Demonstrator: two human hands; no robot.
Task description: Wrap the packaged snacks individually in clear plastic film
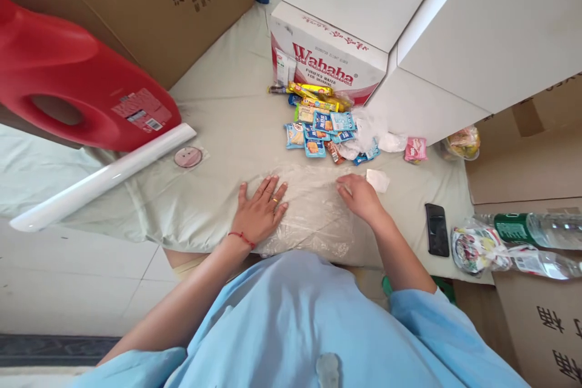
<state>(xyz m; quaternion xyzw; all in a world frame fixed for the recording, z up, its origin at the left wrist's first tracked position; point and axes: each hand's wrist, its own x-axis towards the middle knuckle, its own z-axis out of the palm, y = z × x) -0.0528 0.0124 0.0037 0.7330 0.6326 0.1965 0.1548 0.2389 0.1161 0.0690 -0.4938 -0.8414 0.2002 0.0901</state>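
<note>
A clear, crinkled plastic bag (318, 218) lies flat on the cloth-covered surface in front of me, its near edge reaching my blue shirt. My left hand (259, 209) rests palm down on the bag's left side, fingers spread. On the bag's upper right part is my right hand (361, 197), its fingers bent and the thumb slightly apart from them; nothing shows in its grasp. Just beyond that hand sits a small white paper square (377, 180). Several blue snack packets (318, 127) lie in a pile farther back, beside crumpled clear plastic (361, 133).
A red jug (91, 85) and a long white roll (104, 176) lie at left, near a round pink item (188, 157). Behind the snacks stands a Wahaba-lettered carton (327, 60). On the right are a phone (437, 230), plastic bottles (541, 230) and a pink packet (415, 149).
</note>
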